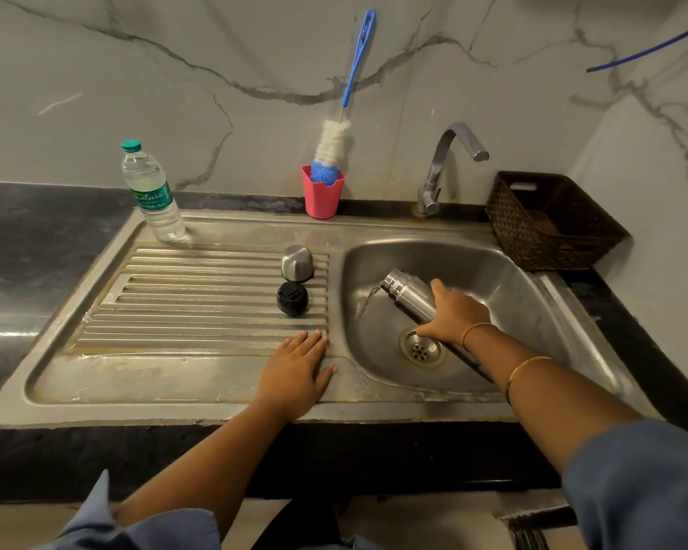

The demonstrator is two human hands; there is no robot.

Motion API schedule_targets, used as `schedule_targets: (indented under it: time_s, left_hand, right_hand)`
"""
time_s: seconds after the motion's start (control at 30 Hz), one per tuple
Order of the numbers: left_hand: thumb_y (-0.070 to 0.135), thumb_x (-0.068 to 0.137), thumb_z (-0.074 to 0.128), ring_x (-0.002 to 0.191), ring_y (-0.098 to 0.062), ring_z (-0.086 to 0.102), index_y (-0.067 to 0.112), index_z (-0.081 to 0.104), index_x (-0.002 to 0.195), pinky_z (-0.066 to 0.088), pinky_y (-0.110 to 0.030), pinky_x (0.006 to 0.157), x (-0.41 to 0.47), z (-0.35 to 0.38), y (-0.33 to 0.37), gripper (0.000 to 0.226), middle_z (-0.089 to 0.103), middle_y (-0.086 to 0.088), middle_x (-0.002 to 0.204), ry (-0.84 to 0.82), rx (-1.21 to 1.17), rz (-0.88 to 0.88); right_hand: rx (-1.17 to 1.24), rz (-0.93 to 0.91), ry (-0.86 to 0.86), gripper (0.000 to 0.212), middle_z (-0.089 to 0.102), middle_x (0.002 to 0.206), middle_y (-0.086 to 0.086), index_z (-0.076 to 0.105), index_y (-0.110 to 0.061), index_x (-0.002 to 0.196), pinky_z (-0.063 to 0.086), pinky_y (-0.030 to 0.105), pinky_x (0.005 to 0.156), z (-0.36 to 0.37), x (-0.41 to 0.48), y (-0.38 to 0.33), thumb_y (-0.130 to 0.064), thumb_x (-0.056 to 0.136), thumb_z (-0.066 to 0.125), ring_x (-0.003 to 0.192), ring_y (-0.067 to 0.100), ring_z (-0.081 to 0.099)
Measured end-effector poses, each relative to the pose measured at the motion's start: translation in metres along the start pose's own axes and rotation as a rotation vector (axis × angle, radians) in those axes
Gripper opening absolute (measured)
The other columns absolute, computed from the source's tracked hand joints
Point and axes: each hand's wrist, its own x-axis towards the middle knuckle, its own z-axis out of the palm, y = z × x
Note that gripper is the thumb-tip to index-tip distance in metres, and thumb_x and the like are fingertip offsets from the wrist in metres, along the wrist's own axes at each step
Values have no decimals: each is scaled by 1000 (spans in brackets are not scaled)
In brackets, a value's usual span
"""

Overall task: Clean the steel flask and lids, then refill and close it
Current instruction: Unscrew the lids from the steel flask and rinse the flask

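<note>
Sink basin (513, 295), tilted flask (410, 299), pink cup (321, 198), basket (509, 228)

One flask (410, 299), two lids (297, 263) (292, 298) (one black)

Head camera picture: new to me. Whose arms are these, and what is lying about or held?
The camera sits on a person's head, looking down at their own bare hands. The right hand grips a steel flask, tilted, pouring water into the sink basin. The left hand rests flat on the drainboard, near a steel cap and a black lid. Behind stand a water bottle, a red cup holding a bottle brush, a tap and a basket.
</note>
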Motion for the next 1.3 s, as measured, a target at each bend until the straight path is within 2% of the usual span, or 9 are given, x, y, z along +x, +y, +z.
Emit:
schedule_targets:
  time_s: [0.2, 0.3, 0.47, 1.07, 1.3]
  left_hand:
    - [67, 74, -7, 146, -14, 15, 30, 25, 150, 6, -38, 117, -2, -1, 3, 90, 21, 8, 157, -15, 105, -64]
    - [70, 73, -5, 146, -19, 14, 32, 27, 148, 6, -48, 116, -3, -3, 4, 90, 20, 3, 158, -18, 128, -136]
    - [76, 71, -2, 147, -25, 4, 33, 19, 149, 3, -59, 114, -3, 0, 3, 92, 13, 2, 160, -50, 121, -236]
    - [78, 74, 3, 147, -24, 3, 34, 19, 149, 3, -58, 115, -3, 1, 2, 89, 13, 3, 160, -36, 104, -243]
    - [74, 87, 22, 148, -23, 1, 35, 17, 149, 2, -57, 116, -4, -2, 3, 74, 10, 4, 160, -44, 94, -242]
  right_hand:
    - [-16, -7, -10, 66, 56, 101, 7, 36, -20, 111, 49, 36, 70, -4, 2, -5, -48, 64, 74, 91, 28, 58]
    - [-22, -4, -19, 67, 56, 102, 8, 36, -20, 112, 49, 36, 71, -5, 2, -5, -49, 64, 74, 93, 28, 58]
    - [-22, 5, -32, 68, 55, 105, 8, 36, -20, 113, 49, 38, 72, -4, 4, -6, -49, 64, 73, 95, 29, 57]
    - [-29, 5, -58, 67, 57, 106, 8, 36, -20, 110, 47, 35, 70, -3, 8, -9, -50, 64, 74, 93, 28, 58]
    - [-23, 6, -60, 65, 57, 103, 8, 36, -20, 108, 48, 37, 71, -4, 8, -9, -50, 64, 75, 92, 28, 58]
